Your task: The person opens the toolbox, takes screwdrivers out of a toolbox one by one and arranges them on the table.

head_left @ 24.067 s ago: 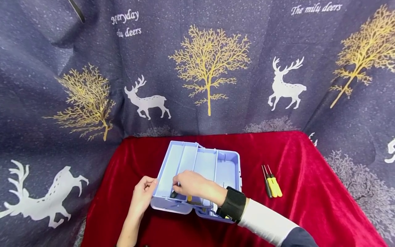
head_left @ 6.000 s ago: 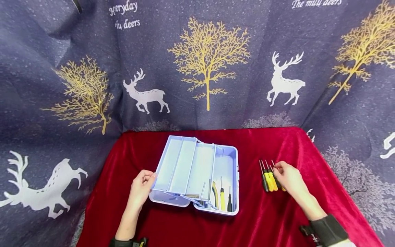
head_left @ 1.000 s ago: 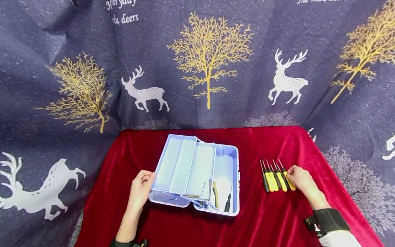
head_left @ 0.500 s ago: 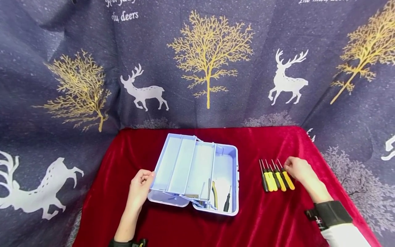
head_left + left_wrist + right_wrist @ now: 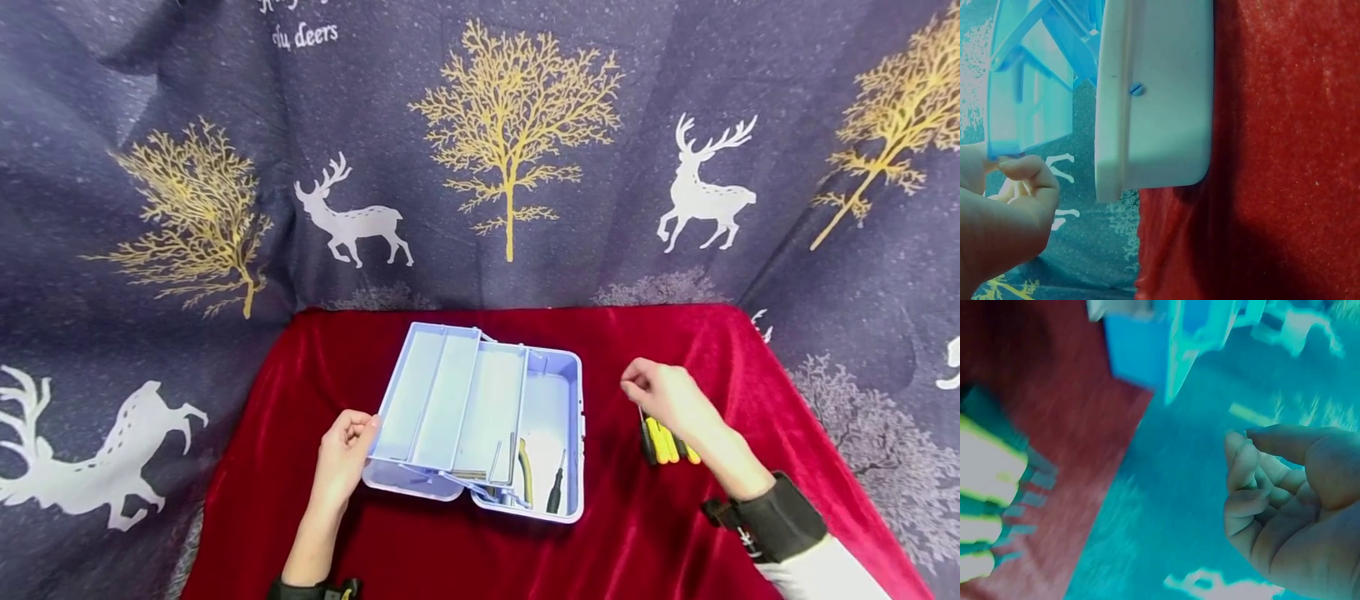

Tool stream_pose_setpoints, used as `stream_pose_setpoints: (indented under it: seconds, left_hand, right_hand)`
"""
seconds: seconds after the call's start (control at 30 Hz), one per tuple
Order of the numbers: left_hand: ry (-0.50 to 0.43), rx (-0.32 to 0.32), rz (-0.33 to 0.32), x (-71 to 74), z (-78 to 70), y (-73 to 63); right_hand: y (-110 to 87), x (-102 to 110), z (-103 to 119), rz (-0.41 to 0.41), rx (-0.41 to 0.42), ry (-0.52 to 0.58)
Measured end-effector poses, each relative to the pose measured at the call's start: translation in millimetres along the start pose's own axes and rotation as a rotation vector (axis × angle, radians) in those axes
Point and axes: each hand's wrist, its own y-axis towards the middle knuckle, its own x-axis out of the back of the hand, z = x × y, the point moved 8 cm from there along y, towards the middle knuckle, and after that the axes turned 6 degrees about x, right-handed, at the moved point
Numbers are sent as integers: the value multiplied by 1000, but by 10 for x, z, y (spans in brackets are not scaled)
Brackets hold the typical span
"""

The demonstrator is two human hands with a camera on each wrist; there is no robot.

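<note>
A light-blue cantilever toolbox (image 5: 579,392) stands spread out on the red cloth. My left hand (image 5: 342,462) pinches the outer end of its upper tray (image 5: 422,375) between thumb and curled fingers; the left wrist view has this tray (image 5: 1032,112) raised beside the box's outer wall. In the deep compartment lie a dark-handled screwdriver (image 5: 555,493) and yellow-handled pliers (image 5: 527,477). Right of the box is a row of several yellow and black screwdrivers (image 5: 662,442). Over their tips hovers my right hand (image 5: 675,404), fingers loosely curled around nothing; its wrist view has the handles (image 5: 988,462) at the left.
L-shaped hex keys (image 5: 495,462) lie at the near end of the middle tray. Red velvet cloth (image 5: 615,533) covers the table. A dark curtain (image 5: 570,275) with deer and trees hangs close behind and at the sides.
The screwdriver row has grown, and the yellow-handled screwdriver has left the deep compartment. My right hand let go of the rightmost screwdriver and moved left over the row. My left hand stayed at the tray.
</note>
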Motion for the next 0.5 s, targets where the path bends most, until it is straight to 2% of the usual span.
stream_pose_setpoints:
  seconds: [0.2, 0.33, 0.5]
  left_hand:
    - [-7, 6, 1, -4, -7, 1]
    - [-13, 30, 9, -7, -11, 10]
    - [-25, 34, 12, -17, 18, 15]
  right_hand:
    - [18, -363, 511, 40, 123, 17]
    - [-10, -679, 799, 144, 204, 19]
    - [-95, -1020, 1023, 263, 270, -11]
